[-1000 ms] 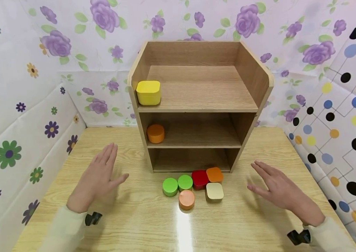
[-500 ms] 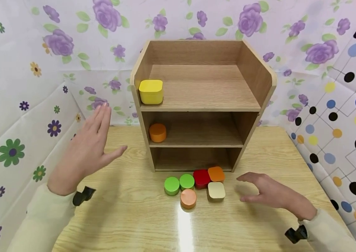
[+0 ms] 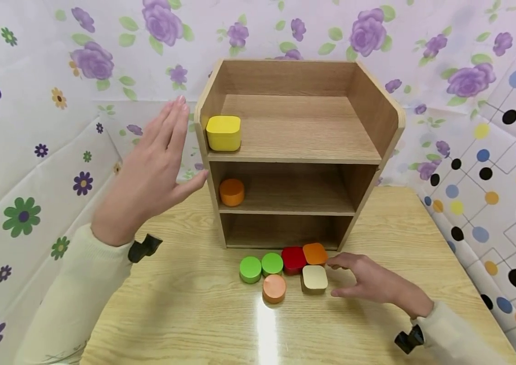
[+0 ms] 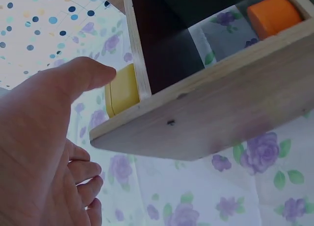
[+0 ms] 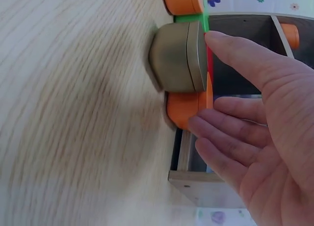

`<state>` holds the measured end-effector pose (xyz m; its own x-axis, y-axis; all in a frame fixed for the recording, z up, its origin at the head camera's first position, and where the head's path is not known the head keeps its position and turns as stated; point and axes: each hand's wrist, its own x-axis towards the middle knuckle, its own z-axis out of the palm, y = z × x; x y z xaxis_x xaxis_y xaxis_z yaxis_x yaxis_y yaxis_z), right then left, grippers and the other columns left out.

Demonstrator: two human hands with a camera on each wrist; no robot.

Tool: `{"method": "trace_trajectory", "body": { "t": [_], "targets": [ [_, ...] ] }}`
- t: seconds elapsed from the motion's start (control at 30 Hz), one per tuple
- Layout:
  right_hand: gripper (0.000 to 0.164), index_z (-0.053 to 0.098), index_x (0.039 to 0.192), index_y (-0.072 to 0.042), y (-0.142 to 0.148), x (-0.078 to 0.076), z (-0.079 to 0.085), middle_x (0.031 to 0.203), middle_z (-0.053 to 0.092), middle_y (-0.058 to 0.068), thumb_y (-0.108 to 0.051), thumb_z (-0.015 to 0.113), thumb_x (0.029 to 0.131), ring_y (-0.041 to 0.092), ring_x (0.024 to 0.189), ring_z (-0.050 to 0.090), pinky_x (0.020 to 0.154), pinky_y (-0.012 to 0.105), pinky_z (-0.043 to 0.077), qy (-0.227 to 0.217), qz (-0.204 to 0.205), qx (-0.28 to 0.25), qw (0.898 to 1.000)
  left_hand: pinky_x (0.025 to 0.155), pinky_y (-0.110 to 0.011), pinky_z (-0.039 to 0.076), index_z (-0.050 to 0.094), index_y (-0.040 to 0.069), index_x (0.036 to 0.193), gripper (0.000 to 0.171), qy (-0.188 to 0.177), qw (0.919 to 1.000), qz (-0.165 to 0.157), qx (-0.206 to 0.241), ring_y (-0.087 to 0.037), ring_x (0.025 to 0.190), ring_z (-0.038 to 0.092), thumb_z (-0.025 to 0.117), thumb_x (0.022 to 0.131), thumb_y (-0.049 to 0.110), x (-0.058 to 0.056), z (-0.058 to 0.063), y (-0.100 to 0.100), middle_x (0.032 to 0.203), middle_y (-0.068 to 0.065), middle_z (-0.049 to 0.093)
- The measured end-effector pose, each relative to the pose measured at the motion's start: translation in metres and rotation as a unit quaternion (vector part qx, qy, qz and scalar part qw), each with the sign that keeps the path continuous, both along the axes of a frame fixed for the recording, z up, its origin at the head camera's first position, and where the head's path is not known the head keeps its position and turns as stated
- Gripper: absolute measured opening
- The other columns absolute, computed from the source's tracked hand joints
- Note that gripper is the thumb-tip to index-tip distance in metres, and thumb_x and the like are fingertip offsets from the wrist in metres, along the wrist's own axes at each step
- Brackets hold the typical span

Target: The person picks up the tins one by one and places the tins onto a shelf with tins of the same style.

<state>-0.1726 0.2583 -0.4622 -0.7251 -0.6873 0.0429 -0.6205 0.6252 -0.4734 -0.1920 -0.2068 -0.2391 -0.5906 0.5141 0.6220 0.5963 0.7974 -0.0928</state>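
My left hand (image 3: 150, 170) is raised beside the left side of a wooden shelf (image 3: 303, 126), fingers straight and thumb spread, holding nothing. Near its thumb, a yellow square box (image 3: 224, 134) stands on the top shelf at the left. My right hand (image 3: 372, 281) is low over the table, thumb and fingers spread just right of a cream square box (image 3: 314, 280), nothing gripped. Behind the cream box stand an orange square box (image 3: 315, 253) and a red box (image 3: 293, 260). In the right wrist view the cream box (image 5: 176, 57) lies just beyond my thumb.
Two green round boxes (image 3: 250, 269) and a peach round box (image 3: 274, 289) stand on the table (image 3: 203, 314) left of the cream box. An orange round box (image 3: 232, 192) sits at the left of the middle shelf. Patterned cloth walls (image 3: 477, 167) enclose the table.
My left hand has risen from over the table up toward the top shelf's left side. My right hand has moved left, close to the cream box. The boxes stay put.
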Motion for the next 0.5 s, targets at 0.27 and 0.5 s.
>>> {"method": "trace_trajectory", "body": {
  "t": [0.27, 0.5],
  "targets": [
    [0.059, 0.065, 0.140, -0.007, -0.009, 0.000, -0.003, 0.135, 0.072, 0.005, -0.031, 0.085, 0.090, 0.023, 0.119, 0.071, 0.100, 0.046, 0.061, -0.001, 0.001, -0.014, 1.000, 0.138, -0.046, 0.013, 0.014, -0.006, 0.166, 0.100, 0.013, 0.9999, 0.006, -0.009, -0.038, 0.165, 0.017, 0.073, 0.096, 0.033, -0.014, 0.010, 0.015, 0.176, -0.024, 0.017],
    [0.060, 0.067, 0.137, -0.006, -0.012, 0.000, -0.009, 0.132, 0.073, 0.006, -0.034, 0.087, 0.088, 0.024, 0.118, 0.072, 0.100, 0.045, 0.062, 0.011, -0.002, -0.019, 1.000, 0.137, -0.050, 0.015, 0.014, -0.005, 0.167, 0.101, 0.002, 0.9996, 0.019, -0.022, -0.037, 0.166, 0.014, 0.073, 0.095, 0.035, -0.022, 0.014, 0.022, 0.177, -0.023, 0.013]
  ]
}}
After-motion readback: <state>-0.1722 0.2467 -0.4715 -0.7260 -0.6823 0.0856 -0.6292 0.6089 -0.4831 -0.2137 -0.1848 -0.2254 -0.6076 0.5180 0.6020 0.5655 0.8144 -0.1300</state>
